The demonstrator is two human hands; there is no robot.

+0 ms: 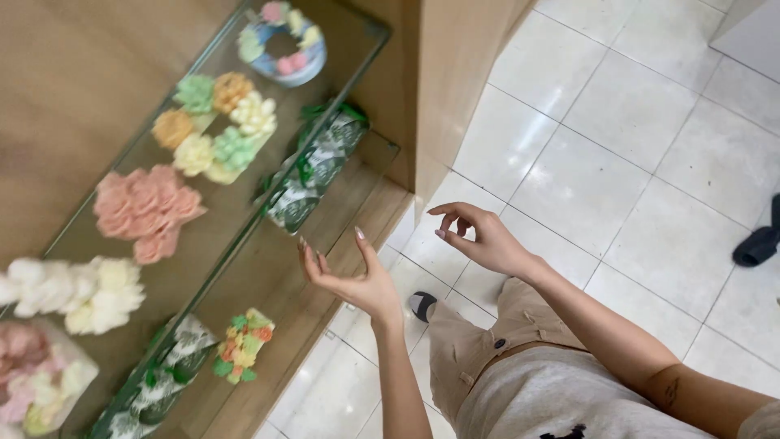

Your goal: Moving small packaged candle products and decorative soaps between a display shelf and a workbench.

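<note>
The green-and-white wrapped pack (313, 175) lies on the wooden lower shelf (357, 203), under the front edge of the glass shelf (219, 211). It is longish, patterned in green leaves on white, with green ribbon at its top end; the glass partly covers it, so its full shape is unclear.

The left hand (349, 276) hangs just below the pack, palm up, fingers spread and empty, not touching it. The right hand (479, 236) is further from the pack, over the white floor tiles (585, 162), fingers loosely curled with thumb and forefinger near each other, holding nothing.

As a judgement, this is a reach toward the pack with no contact yet; a grasp would call for the left hand to rise under the glass edge without striking it.

On the glass above the pack sit flower-shaped pieces: a pastel wreath (219, 126), a blue ring (284, 41), a pink cluster (146, 207) and a white cluster (73, 293). Far along the lower shelf from the pack lie a second leafy pack (154, 382) and a small mixed-colour block (244, 345).
</note>
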